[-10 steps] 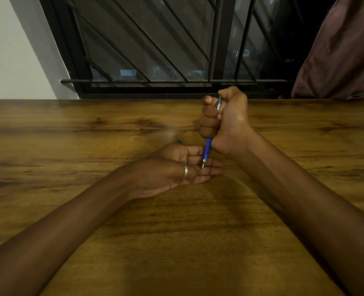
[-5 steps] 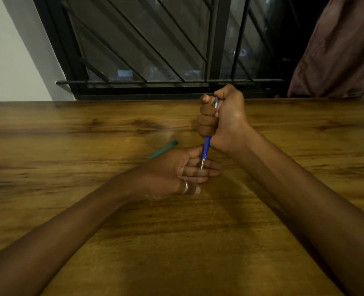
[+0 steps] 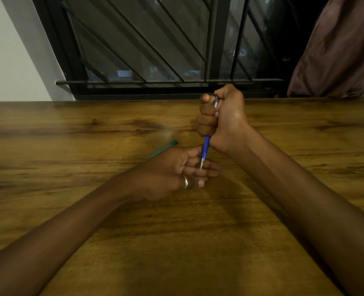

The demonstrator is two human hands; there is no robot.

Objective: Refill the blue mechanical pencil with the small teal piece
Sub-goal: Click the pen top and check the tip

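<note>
My right hand (image 3: 221,118) grips the blue mechanical pencil (image 3: 205,147) in a fist, holding it nearly upright with the metal tip pointing down. The tip meets the straight fingers of my left hand (image 3: 176,169), which lies on its side on the wooden table (image 3: 70,129) just below. A ring sits on one left finger. The small teal piece (image 3: 166,147) lies on the table behind my left hand, its near end hidden by that hand.
A barred window (image 3: 155,50) runs along the table's far edge. A brown curtain (image 3: 339,50) hangs at the back right, and a white wall stands at the left.
My left hand has rolled from palm-up onto its side, uncovering more of the teal piece behind it. My right hand and the pencil have stayed nearly still.
</note>
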